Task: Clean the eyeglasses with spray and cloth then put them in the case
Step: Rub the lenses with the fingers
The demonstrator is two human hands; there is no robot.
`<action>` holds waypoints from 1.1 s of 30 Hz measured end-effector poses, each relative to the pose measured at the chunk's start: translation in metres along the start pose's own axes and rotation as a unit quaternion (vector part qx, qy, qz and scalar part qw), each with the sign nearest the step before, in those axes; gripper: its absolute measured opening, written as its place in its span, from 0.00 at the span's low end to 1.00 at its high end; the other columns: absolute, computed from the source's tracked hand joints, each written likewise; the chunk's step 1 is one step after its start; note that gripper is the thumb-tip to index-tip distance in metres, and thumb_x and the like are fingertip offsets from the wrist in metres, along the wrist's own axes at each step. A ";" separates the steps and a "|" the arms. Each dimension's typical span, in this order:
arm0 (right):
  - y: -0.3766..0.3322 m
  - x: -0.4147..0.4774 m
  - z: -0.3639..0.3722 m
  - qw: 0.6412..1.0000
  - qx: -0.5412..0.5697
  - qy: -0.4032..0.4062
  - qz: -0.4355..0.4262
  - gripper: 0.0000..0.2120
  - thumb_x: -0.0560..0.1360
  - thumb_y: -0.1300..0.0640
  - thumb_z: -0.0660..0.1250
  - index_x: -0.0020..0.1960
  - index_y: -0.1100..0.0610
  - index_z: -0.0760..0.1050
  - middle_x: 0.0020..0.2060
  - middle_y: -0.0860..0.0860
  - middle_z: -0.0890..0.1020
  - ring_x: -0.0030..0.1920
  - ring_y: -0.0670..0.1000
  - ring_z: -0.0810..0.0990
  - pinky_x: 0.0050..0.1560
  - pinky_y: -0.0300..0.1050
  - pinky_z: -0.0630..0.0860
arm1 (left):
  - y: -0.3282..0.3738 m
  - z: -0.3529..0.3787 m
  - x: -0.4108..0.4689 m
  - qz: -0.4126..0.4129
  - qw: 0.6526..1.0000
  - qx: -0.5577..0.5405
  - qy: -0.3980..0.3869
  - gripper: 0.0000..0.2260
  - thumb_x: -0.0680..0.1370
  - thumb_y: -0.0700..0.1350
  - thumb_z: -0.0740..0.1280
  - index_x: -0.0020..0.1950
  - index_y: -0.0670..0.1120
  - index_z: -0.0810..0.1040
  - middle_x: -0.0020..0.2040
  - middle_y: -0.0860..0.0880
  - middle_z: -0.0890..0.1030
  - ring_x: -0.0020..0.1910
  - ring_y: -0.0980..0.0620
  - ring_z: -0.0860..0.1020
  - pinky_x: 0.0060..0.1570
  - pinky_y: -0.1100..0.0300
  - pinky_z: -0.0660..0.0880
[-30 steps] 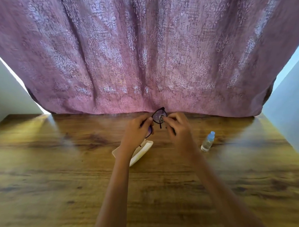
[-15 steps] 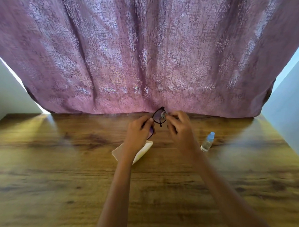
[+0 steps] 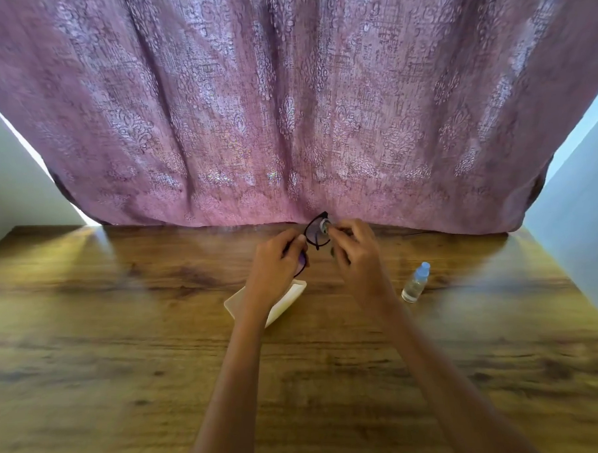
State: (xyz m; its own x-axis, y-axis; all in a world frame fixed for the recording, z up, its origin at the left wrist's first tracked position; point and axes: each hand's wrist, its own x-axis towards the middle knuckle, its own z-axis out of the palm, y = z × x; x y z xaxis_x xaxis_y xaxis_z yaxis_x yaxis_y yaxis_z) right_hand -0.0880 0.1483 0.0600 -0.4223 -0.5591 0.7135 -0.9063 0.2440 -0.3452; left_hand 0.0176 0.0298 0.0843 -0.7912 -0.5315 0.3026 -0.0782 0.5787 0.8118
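The left hand (image 3: 275,261) is above the cream case (image 3: 295,293), its wrist crossing over the case's middle. Its fingers are curled narrowly round one side of the eyeglasses (image 3: 314,233), with the thumb tip at the frame's edge. The eyeglasses are lifted off the wooden table (image 3: 124,336), up and just right of the case, in front of the lower hem of the mauve patterned curtain (image 3: 285,107). They have a thin black frame and are tilted. One lens stands clear between the two hands and looks faintly tinted, and the other is mostly hidden behind the left hand, with only a dark curve of rim showing below the knuckles. A small pale cloth (image 3: 325,225) sits against the upper right of the exposed lens, bunched so that only a bit of it shows. The right hand (image 3: 355,254), up and to the right of the case, pinches that cloth onto the lens between thumb and forefinger, and its remaining fingers are loosely bent and hold nothing else. The case lies flat on the table and looks open, though the arm hides most of it. Well to the right of the case a small clear spray bottle (image 3: 415,283) with a pale blue cap stands on the table, apart from both hands, and any writing on it is too small to read.
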 end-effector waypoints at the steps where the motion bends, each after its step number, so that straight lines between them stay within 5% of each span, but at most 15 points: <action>1: -0.001 -0.003 0.000 1.000 0.004 -0.004 -0.007 0.13 0.74 0.69 0.67 0.58 0.67 0.78 0.48 0.58 0.77 0.48 0.53 0.76 0.51 0.37 0.71 | -0.001 0.000 0.000 -0.002 1.000 -0.001 0.002 0.11 0.80 0.39 0.59 0.40 0.37 0.76 0.34 0.43 0.82 0.37 0.45 0.78 0.45 0.47 0.74; 9: -0.007 -0.004 0.001 0.999 0.002 -0.032 -0.029 0.13 0.75 0.69 0.66 0.59 0.67 0.77 0.49 0.58 0.77 0.51 0.52 0.74 0.56 0.32 0.66 | 0.001 0.002 -0.001 -0.007 1.000 -0.012 -0.005 0.11 0.80 0.39 0.60 0.40 0.36 0.75 0.35 0.40 0.81 0.37 0.42 0.78 0.45 0.43 0.74; 14: 0.000 -0.001 -0.003 1.000 0.002 -0.024 -0.003 0.14 0.73 0.71 0.67 0.59 0.68 0.77 0.49 0.59 0.77 0.47 0.53 0.76 0.50 0.38 0.74 | -0.001 0.001 -0.001 -0.013 1.000 -0.015 0.008 0.12 0.80 0.40 0.59 0.40 0.36 0.75 0.35 0.37 0.80 0.37 0.39 0.77 0.45 0.40 0.73; 24: -0.010 0.000 0.002 0.998 0.000 -0.031 -0.052 0.13 0.74 0.69 0.66 0.59 0.67 0.77 0.48 0.60 0.77 0.49 0.52 0.74 0.55 0.31 0.66 | 0.004 0.001 -0.001 -0.021 1.000 -0.009 -0.019 0.10 0.80 0.39 0.59 0.43 0.35 0.76 0.35 0.38 0.80 0.38 0.41 0.78 0.45 0.43 0.73; 28: 0.000 0.011 0.000 0.999 -0.028 -0.025 -0.025 0.13 0.72 0.72 0.68 0.56 0.68 0.78 0.46 0.61 0.77 0.47 0.56 0.77 0.50 0.36 0.70 | 0.003 0.001 -0.001 -0.019 1.000 -0.010 -0.012 0.11 0.80 0.39 0.60 0.42 0.35 0.75 0.36 0.36 0.80 0.38 0.39 0.77 0.45 0.41 0.73; 33: 0.003 0.008 -0.001 0.999 -0.019 -0.025 -0.020 0.13 0.72 0.70 0.66 0.57 0.67 0.78 0.48 0.59 0.77 0.49 0.55 0.76 0.51 0.37 0.72 | 0.004 0.003 -0.004 -0.033 0.999 -0.027 -0.015 0.11 0.80 0.40 0.59 0.41 0.38 0.76 0.36 0.42 0.83 0.27 0.62 0.72 0.33 0.65 0.67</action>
State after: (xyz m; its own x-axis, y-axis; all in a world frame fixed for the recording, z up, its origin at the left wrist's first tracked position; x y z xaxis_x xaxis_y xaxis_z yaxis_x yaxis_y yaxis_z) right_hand -0.0943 0.1453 0.0650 -0.3848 -0.6071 0.6952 -0.9230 0.2498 -0.2927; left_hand 0.0181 0.0365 0.0850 -0.8039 -0.5471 0.2333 -0.0986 0.5095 0.8548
